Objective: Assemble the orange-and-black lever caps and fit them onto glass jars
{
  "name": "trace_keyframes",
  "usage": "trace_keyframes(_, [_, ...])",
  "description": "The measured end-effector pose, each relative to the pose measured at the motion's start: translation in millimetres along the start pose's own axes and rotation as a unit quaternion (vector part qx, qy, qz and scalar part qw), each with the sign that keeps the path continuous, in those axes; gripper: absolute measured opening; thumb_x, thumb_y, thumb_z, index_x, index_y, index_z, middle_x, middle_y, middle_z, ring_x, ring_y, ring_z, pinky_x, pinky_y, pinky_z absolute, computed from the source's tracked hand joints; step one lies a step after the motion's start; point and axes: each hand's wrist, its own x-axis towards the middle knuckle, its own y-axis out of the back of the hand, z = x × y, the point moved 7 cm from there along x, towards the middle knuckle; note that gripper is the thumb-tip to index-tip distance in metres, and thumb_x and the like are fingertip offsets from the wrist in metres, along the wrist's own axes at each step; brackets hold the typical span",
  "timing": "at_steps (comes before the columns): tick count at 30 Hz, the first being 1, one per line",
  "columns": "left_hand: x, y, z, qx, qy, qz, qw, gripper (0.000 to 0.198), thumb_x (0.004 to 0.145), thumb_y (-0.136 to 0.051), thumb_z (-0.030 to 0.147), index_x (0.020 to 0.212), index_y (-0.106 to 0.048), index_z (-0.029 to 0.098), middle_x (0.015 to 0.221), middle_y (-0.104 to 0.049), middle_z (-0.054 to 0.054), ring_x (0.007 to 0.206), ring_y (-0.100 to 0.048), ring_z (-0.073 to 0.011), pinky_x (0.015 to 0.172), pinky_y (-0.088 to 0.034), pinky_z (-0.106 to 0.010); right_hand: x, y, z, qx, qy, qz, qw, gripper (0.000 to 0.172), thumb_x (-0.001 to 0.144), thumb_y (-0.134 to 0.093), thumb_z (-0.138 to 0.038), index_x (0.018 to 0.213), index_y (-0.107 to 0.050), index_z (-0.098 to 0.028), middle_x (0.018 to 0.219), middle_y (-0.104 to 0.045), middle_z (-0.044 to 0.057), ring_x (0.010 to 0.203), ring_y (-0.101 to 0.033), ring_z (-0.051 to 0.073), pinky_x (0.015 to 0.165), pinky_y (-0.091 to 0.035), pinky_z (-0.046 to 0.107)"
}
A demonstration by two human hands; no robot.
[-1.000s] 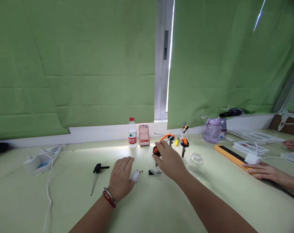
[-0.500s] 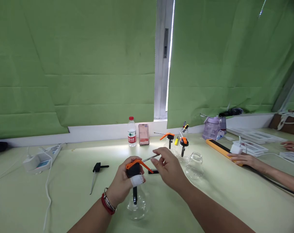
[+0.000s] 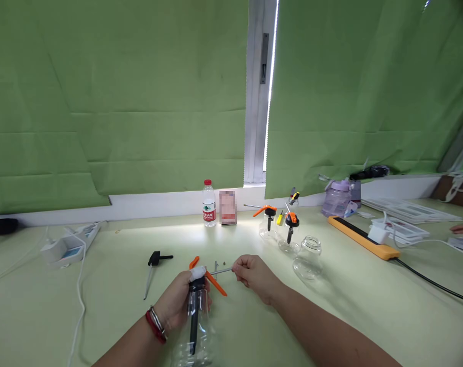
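Observation:
My left hand (image 3: 180, 300) is wrapped round the black top of a clear bottle (image 3: 200, 336), its taped thumb on the top. An orange lever (image 3: 217, 284) sticks out to both sides of that top, and a black tube hangs inside the bottle. My right hand (image 3: 254, 275) pinches the outer end of a thin metal rod (image 3: 221, 270) that points into the top. Small metal pieces (image 3: 216, 266) lie on the table just behind the rod. To the left lies a black nozzle part (image 3: 155, 259) with a thin stem.
An uncapped clear jar (image 3: 308, 260) stands at right, with two orange-levered bottles (image 3: 291, 232) behind it. Farther back are a water bottle (image 3: 209, 206) and a pink box (image 3: 228, 208). An orange power strip (image 3: 363, 237) lies right, a white one (image 3: 73, 247) left. A person's hand (image 3: 462, 229) shows far right.
My left hand has tilted and lowered the bottle. My right hand and the rod have moved down and left. The black piece with a spring is out of sight. Another person's hand has left the orange strip.

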Motion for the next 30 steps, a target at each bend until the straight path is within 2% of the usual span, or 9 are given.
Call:
trace_keyframes(4, [3, 12.8, -9, -0.040, 0.046, 0.018, 0.998, 0.028, 0.073, -0.059, 0.044, 0.074, -0.055, 0.017, 0.056, -0.056, 0.000, 0.045, -0.057, -0.0167, 0.044, -0.044, -0.028, 2, -5, 10, -0.019, 0.005, -0.017, 1.000, 0.030, 0.068, -0.067, -0.043, 0.071, -0.057, -0.015, 0.058, -0.055, -0.002, 0.046, -0.039, 0.006, 0.043, -0.029, 0.020])
trace_keyframes(9, [6, 16.4, -5, -0.041, 0.020, 0.020, 0.999, 0.023, 0.073, -0.058, 0.039, 0.082, -0.053, 0.019, 0.054, -0.056, 0.002, 0.042, -0.057, -0.0174, 0.046, -0.044, -0.029, 7, -6, 26, -0.011, -0.060, -0.020, 0.998, 0.045, 0.078, -0.050, -0.059, 0.069, -0.054, -0.015, 0.053, -0.054, -0.001, 0.039, -0.039, 0.006, 0.037, -0.028, 0.020])
trace_keyframes(12, [6, 16.0, -6, -0.028, 0.028, 0.025, 0.999, 0.021, 0.074, -0.056, 0.038, 0.080, -0.053, 0.019, 0.054, -0.056, 0.001, 0.044, -0.057, -0.0179, 0.044, -0.043, -0.028, 10, -5, 30, -0.004, -0.062, -0.006, 0.998, 0.039, 0.078, -0.054, -0.053, 0.067, -0.052, -0.015, 0.051, -0.052, -0.003, 0.038, -0.038, 0.005, 0.036, -0.028, 0.018])
trace_keyframes(15, [6, 15.8, -8, -0.024, 0.034, 0.029, 0.999, 0.020, 0.074, -0.055, 0.037, 0.078, -0.052, 0.018, 0.052, -0.055, 0.001, 0.042, -0.056, -0.0167, 0.045, -0.043, -0.027, 13, -4, 30, 0.012, -0.048, -0.014, 0.999, 0.029, 0.072, -0.064, -0.043, 0.074, -0.054, -0.016, 0.059, -0.056, -0.002, 0.042, -0.042, 0.005, 0.038, -0.032, 0.017])
trace_keyframes(18, [7, 14.3, -7, -0.020, 0.024, 0.020, 0.999, 0.020, 0.075, -0.054, 0.037, 0.078, -0.052, 0.017, 0.052, -0.056, 0.001, 0.041, -0.054, -0.0158, 0.046, -0.043, -0.028, 15, -2, 35, 0.023, -0.067, -0.026, 0.997, 0.033, 0.074, -0.061, -0.048, 0.078, -0.055, -0.015, 0.062, -0.058, -0.001, 0.041, -0.043, 0.005, 0.034, -0.030, 0.017])
trace_keyframes(22, [7, 14.2, -6, -0.015, 0.019, 0.026, 0.999, 0.021, 0.075, -0.054, 0.037, 0.080, -0.053, 0.017, 0.053, -0.056, 0.001, 0.042, -0.055, -0.0159, 0.045, -0.043, -0.027, 14, -1, 41, -0.010, -0.096, -0.037, 0.995, 0.042, 0.078, -0.052, -0.055, 0.069, -0.054, -0.015, 0.051, -0.054, -0.002, 0.033, -0.036, 0.004, 0.030, -0.022, 0.017])
trace_keyframes(26, [6, 12.6, -4, -0.009, 0.018, 0.028, 0.999, 0.021, 0.075, -0.054, 0.037, 0.080, -0.053, 0.017, 0.054, -0.057, 0.000, 0.042, -0.055, -0.0161, 0.044, -0.043, -0.027, 14, -2, 38, -0.003, -0.069, -0.044, 0.997, 0.030, 0.071, -0.065, -0.044, 0.072, -0.054, -0.016, 0.058, -0.057, -0.003, 0.040, -0.042, 0.004, 0.034, -0.029, 0.016])
trace_keyframes(30, [4, 12.4, -4, -0.009, 0.014, 0.030, 0.999, 0.021, 0.074, -0.054, 0.037, 0.079, -0.052, 0.017, 0.053, -0.057, 0.001, 0.041, -0.055, -0.0153, 0.045, -0.043, -0.027, 14, -2, 40, -0.005, -0.079, -0.052, 0.996, 0.040, 0.076, -0.056, -0.054, 0.070, -0.055, -0.015, 0.055, -0.057, -0.001, 0.037, -0.042, 0.006, 0.031, -0.027, 0.018])
